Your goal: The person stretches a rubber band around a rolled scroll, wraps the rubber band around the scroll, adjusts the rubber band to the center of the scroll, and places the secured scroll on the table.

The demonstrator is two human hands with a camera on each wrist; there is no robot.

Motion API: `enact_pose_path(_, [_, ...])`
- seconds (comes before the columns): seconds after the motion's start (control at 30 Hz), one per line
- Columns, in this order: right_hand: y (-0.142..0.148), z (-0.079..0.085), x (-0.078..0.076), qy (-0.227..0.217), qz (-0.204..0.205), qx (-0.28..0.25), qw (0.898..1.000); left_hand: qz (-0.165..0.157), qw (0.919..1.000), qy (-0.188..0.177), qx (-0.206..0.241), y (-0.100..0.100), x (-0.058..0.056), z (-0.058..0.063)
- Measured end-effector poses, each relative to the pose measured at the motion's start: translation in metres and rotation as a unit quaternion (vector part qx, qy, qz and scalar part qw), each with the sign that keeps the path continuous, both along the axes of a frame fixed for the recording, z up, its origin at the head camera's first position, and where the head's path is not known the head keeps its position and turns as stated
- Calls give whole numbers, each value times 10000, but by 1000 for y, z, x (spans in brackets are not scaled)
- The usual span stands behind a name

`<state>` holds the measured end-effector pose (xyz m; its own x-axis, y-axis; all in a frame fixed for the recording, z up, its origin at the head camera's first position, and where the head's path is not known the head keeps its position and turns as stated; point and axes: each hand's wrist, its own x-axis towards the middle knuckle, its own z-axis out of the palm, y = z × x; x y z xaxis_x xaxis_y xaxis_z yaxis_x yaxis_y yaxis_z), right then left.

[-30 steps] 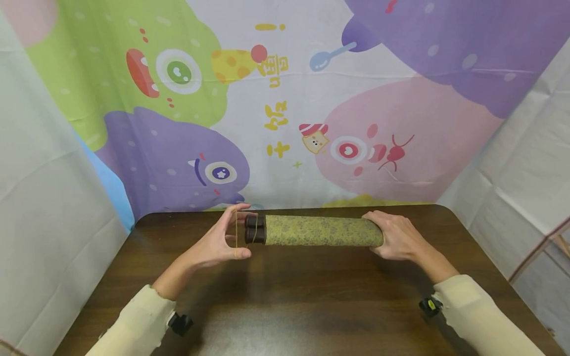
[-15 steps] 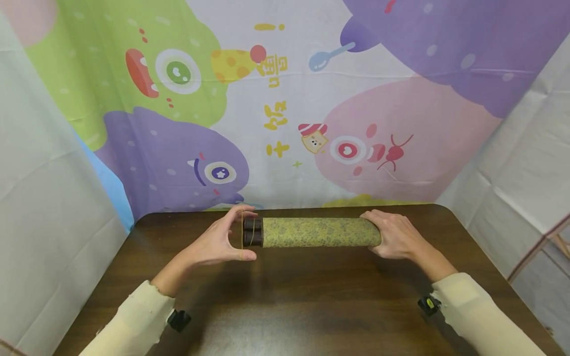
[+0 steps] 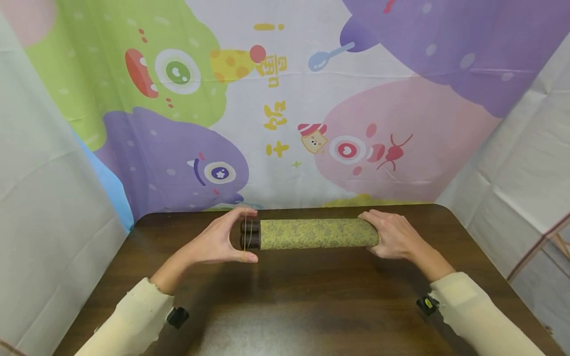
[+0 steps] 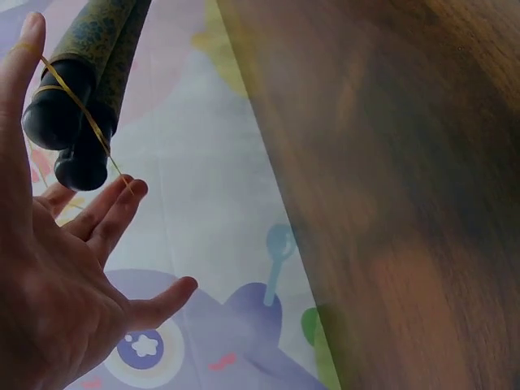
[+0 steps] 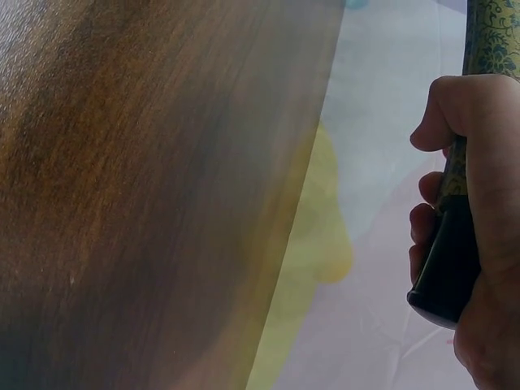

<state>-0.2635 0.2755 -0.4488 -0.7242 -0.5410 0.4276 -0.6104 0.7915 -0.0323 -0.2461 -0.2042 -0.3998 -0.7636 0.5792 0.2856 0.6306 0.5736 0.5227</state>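
A rolled scroll [image 3: 316,234] in yellow-green patterned cloth is held level above the table, its two rolls side by side. Its left end shows dark knobs [image 4: 57,118]. My right hand [image 3: 394,236] grips the other end, fingers curled round it; a dark knob [image 5: 447,268] shows beside the palm in the right wrist view. My left hand [image 3: 213,242] spreads thumb and fingers wide, stretching a thin yellow rubber band [image 4: 77,99] between them. The band crosses in front of the knobs, and part of it lies against one knob. The palm does not touch the scroll.
Beneath the hands lies a dark brown wooden table [image 3: 294,306]. A cartoon-printed curtain [image 3: 285,183] hangs behind its far edge, with white cloth [image 3: 40,198] at the left side. A thin frame bar [image 3: 534,254] stands at the right.
My left hand has moved slightly right, bringing the stretched rubber band over the knobs. The scroll and my right hand have shifted a little left.
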Motion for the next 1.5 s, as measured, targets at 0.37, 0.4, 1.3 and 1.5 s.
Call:
enact_pose_path(0.37, [-4, 0, 0, 52, 19, 69, 10000, 39, 9999, -20, -149, 2, 2, 2])
enact_pose_path(0.4, [-4, 0, 0, 61, 20, 74, 10000, 54, 9998, 5, -199, 2, 3, 3])
enact_pose_path(1.3, [-7, 3, 1, 57, -69, 154, 9998, 467, 9955, 408, -719, 10, 10, 9])
enact_pose_path(1.5, [-7, 2, 1, 36, -102, 101, 9999, 605, 9955, 389, -620, 12, 10, 10])
